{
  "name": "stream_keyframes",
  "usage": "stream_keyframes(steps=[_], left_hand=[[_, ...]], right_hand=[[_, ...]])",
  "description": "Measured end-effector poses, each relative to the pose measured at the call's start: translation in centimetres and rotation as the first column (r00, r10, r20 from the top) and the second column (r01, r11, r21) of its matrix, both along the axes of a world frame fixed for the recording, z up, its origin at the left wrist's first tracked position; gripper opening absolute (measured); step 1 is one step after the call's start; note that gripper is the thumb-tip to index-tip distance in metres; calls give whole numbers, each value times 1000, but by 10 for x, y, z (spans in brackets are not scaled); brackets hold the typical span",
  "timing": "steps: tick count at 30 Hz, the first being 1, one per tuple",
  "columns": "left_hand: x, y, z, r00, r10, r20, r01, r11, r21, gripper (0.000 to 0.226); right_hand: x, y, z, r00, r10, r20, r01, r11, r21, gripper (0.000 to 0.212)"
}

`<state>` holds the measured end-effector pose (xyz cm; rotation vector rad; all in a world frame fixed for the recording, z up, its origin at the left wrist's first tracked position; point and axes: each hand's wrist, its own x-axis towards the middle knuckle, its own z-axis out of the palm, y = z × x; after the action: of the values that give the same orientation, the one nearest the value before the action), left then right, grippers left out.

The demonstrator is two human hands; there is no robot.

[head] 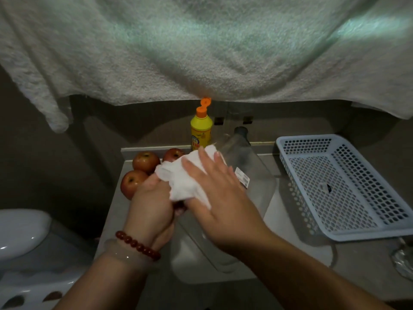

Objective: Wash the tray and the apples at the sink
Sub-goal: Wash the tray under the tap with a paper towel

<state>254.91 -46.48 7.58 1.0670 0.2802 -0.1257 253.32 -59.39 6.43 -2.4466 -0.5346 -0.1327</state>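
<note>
Wiping stage, by the look of it: both hands work a white cloth (185, 180) over a clear plastic tray (252, 175) held tilted above the sink (201, 271). Left hand (152, 206), with a red bead bracelet (137, 245) at the wrist, has its fingers curled round the lower bunch of the cloth, and probably the tray's near edge too, though that grip is hidden. Right hand (214, 186) lies flat on top, fingers spread and straight, pressing the cloth against the tray. Tray extends away from the right hand's fingertips, with a barcode sticker (242, 177) just past the knuckles.

Three apples (143, 171) sit beyond the left hand on the counter (290, 253), touching each other; they look shiny, possibly wet, so whether they are already rinsed cannot be told. Yellow dish soap bottle (201, 128), orange cap flipped open, stands beyond both hands. Pale blue perforated basket (344, 186) sits off to the right hand's outer side, nearly empty. No running water visible.

Judgement: tray is mid-scrub or mid-dry, not finished; apples still need handling or at least moving to the basket.
</note>
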Motion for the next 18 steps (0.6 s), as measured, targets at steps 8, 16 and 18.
stream_keyframes(steps=[8, 16, 18], left_hand=[[-10, 3, 0, 999, 50, -20, -48, 993, 106, 28], [-7, 7, 7, 993, 58, 104, -79, 974, 214, 31], [-5, 10, 8, 991, 63, 116, -84, 979, 185, 30]], right_hand=[[55, -49, -33, 894, -410, -181, 442, 875, 197, 46], [45, -34, -28, 944, -322, -71, 326, 881, 342, 39], [69, -58, -27, 888, -432, -160, 458, 795, 396, 38]])
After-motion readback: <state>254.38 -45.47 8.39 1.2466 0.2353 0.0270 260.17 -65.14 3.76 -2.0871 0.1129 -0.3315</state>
